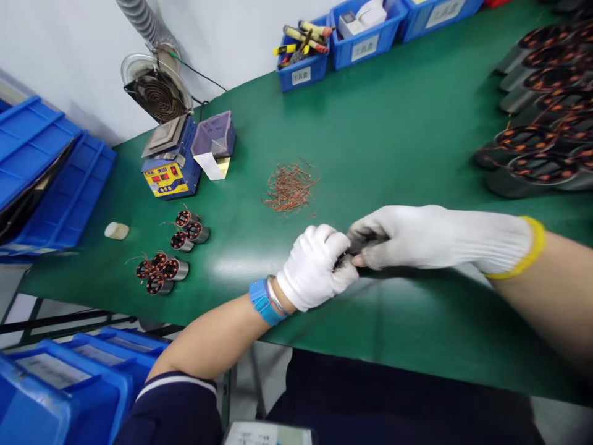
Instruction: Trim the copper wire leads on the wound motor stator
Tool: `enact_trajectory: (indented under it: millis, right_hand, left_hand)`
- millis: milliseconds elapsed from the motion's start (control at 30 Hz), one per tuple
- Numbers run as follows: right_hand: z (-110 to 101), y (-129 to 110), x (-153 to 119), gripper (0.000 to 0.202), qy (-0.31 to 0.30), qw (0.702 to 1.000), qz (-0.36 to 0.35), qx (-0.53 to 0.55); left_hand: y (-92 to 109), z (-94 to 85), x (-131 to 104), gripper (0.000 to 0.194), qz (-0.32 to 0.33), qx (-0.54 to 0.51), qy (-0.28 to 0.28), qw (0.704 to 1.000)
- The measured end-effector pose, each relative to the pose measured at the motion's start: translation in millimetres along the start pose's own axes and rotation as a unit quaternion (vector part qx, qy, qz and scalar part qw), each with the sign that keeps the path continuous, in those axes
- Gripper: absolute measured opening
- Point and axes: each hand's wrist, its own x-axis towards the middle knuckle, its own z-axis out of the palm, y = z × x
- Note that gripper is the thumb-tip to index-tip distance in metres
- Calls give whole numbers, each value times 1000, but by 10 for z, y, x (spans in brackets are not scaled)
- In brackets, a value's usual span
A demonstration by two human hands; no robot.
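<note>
My left hand (317, 267), in a white glove, has its fingers curled closed over the green table. My right hand (401, 238), gloved with a yellow cuff, meets it from the right, fingers and thumb bent inward. Between them shows a small dark object, mostly covered by the gloves, and its kind is hidden. Beyond my left hand lies a loose pile of copper wire clippings (290, 187). Small metal stators with copper windings (172, 269) stand in groups to the left. Larger wound stators (532, 167) stand in rows at the right, blurred.
A blue-and-yellow solder pot (169, 176) stands at the left back beside a purple plastic box (215, 135), under a fume duct (157, 93). Blue bins (303, 71) with tools line the wall. A white cap-like piece (117, 230) lies far left. Blue crates (69, 383) stand below the table edge.
</note>
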Motion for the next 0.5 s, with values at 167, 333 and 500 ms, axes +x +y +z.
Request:
enact_trajectory:
  millis: [167, 333, 500]
  right_hand:
    - [78, 12, 8, 34, -72, 976, -5, 204]
    - [164, -2, 34, 46, -22, 990, -3, 138]
    - [223, -34, 8, 44, 45, 992, -22, 120]
  left_hand:
    - [26, -47, 7, 13, -17, -7, -11, 1000]
    - [40, -103, -42, 36, -45, -107, 11, 993]
    - [-95, -115, -21, 74, -103, -349, 12, 931]
